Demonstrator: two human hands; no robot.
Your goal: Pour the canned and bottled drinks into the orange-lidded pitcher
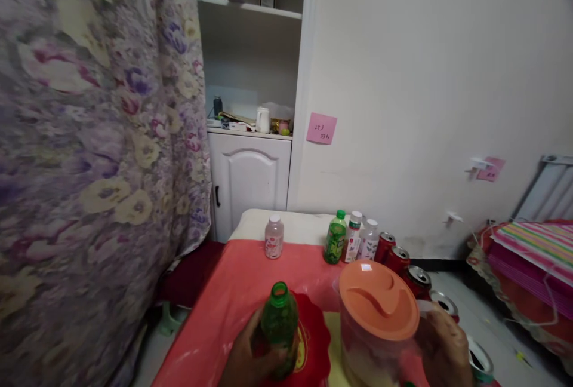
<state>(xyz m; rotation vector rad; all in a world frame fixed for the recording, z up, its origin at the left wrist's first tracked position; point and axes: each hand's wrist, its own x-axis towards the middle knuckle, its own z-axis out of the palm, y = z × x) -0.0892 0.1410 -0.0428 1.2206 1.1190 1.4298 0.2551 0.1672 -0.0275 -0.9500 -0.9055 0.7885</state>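
Note:
My left hand is wrapped around a green plastic bottle, which is uncapped and upright, in front of a red scalloped plate. To the right stands a clear plastic pitcher with an orange lid. Something pale shows low inside it. My right hand, slightly blurred, closes on the pitcher's handle at its right side. A bit of green at the bottom edge, by the pitcher, is too cut off to name.
A small capped bottle stands on the red tablecloth. At the back right are a capped green bottle and two white-capped bottles. Several drink cans line the right edge. A floral curtain hangs at left.

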